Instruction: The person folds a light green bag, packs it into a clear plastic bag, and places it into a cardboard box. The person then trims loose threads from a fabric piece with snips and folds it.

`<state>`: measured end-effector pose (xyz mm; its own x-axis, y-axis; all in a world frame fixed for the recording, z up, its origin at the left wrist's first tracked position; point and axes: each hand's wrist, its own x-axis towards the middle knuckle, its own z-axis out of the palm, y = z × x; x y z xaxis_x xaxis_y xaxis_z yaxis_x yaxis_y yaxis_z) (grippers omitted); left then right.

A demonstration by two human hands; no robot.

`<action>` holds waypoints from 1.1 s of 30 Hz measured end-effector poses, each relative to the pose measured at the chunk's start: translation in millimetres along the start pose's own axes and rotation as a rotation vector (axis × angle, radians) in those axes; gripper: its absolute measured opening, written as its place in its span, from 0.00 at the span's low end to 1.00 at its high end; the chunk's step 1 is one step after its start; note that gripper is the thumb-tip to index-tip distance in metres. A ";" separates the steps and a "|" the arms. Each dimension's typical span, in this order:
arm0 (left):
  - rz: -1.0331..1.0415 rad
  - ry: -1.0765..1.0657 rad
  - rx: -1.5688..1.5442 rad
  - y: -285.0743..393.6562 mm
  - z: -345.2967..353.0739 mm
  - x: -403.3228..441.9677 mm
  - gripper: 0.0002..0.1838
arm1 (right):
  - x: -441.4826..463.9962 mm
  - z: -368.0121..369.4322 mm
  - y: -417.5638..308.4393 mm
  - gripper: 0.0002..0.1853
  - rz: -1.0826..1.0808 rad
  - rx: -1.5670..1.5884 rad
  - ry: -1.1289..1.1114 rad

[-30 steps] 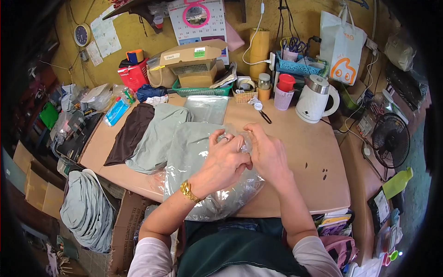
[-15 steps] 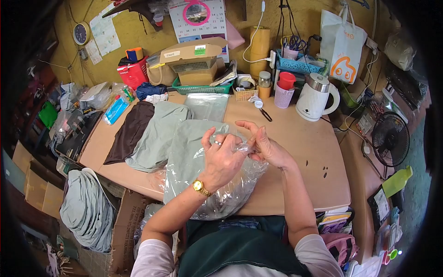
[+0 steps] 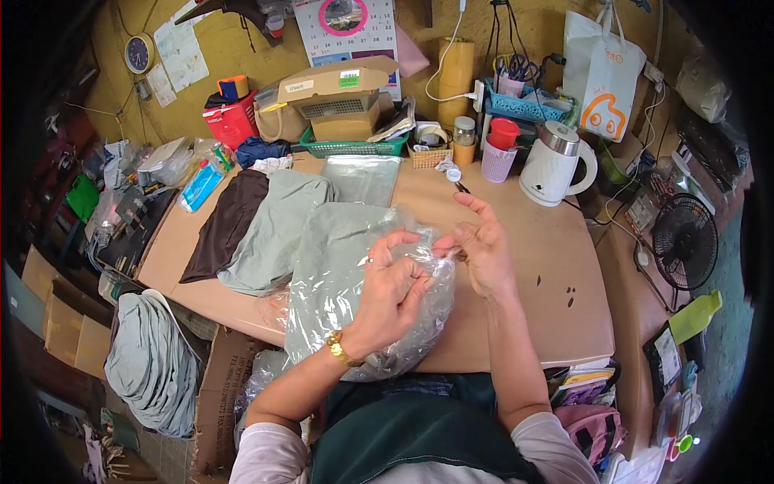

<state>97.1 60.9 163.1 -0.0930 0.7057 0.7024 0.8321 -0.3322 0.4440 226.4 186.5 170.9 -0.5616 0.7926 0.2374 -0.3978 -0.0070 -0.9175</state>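
A clear plastic bag (image 3: 330, 282) with grey-green fabric inside lies at the table's near edge. Over its right part, my left hand (image 3: 393, 294) has thumb and fingertips pinched on the gathered plastic. My right hand (image 3: 482, 252) pinches the bag's twisted end between thumb and finger, its other fingers raised. Left of the bag, a folded grey-green cloth (image 3: 278, 226) overlaps a dark brown cloth (image 3: 226, 230). Flat clear plastic bags (image 3: 361, 179) lie behind.
A white kettle (image 3: 548, 165), a lilac cup (image 3: 498, 164) and a green basket (image 3: 355, 148) stand at the back. A cardboard box (image 3: 223, 395) and a pile of grey-green fabric (image 3: 151, 367) are at the lower left. A black fan (image 3: 684, 242) is at the right.
The bag's gathered end has shifted slightly right between my hands. My right hand has turned more upright, with its fingers raised, and my left fingers have curled differently.
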 end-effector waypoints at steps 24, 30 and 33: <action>-0.119 -0.185 -0.189 -33.5 29.8 -44.2 0.30 | -21.7 9.5 35.8 0.09 -0.048 0.477 0.016; -0.271 0.089 -0.429 27.4 -7.4 -21.0 0.32 | -35.5 23.3 41.9 0.11 -0.339 -0.200 0.049; -0.269 0.109 -0.578 2.8 23.9 -26.6 0.25 | -45.0 40.0 28.3 0.11 -0.214 0.089 -0.035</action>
<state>115.0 56.1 132.4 -0.3378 0.7538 0.5636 0.3464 -0.4572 0.8191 211.4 126.3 147.0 -0.4817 0.7601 0.4360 -0.5719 0.1043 -0.8137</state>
